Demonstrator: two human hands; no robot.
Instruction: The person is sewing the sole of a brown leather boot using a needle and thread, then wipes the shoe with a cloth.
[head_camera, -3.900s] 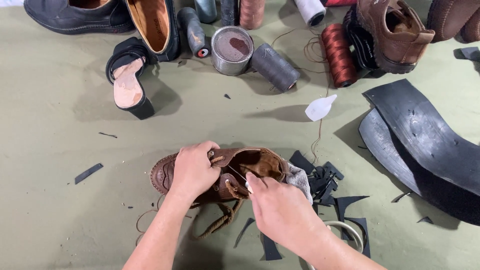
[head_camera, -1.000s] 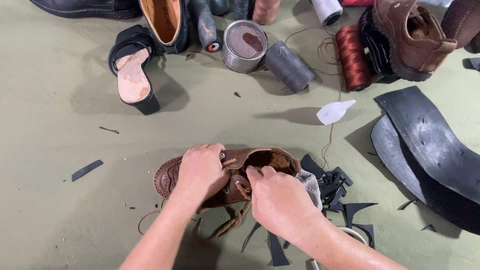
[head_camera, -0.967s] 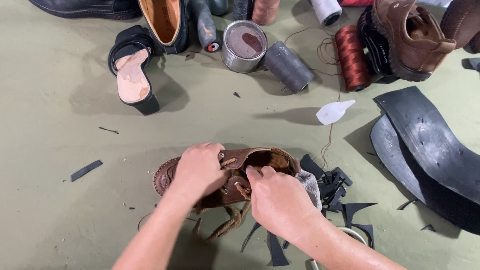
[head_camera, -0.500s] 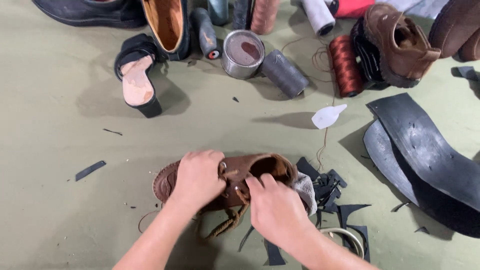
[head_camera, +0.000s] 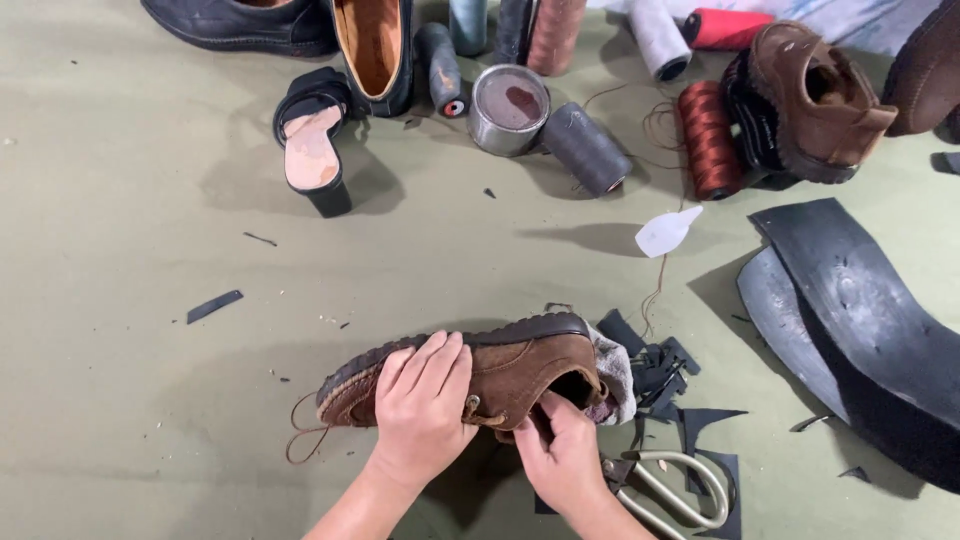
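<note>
Nearest me, the right hand (head_camera: 563, 460) pinched the collar of a brown leather lace-up shoe (head_camera: 480, 375) tipped on its side on the olive cloth-covered table (head_camera: 130, 250); the left hand (head_camera: 425, 405) clasped its middle, fingers together. Beyond stood a round metal tin (head_camera: 508, 109).

My left hand (head_camera: 425, 400) and right hand (head_camera: 560, 455) sat near the mat's (head_camera: 120, 250) front edge, clamped on the brown shoe (head_camera: 500, 365). To my left the mat lay open toward its left edge, with only a thin black strip (head_camera: 214, 305) in the way. Just right of my right hand, black scraps (head_camera: 660, 365) and scissors (head_camera: 675, 490) crowded the path, and curved rubber sheets (head_camera: 850, 320) blocked the right edge. The middle was free up to the heeled sandal (head_camera: 312, 140), tin (head_camera: 508, 108) and thread spools (head_camera: 585, 148) lining the far edge.
</note>
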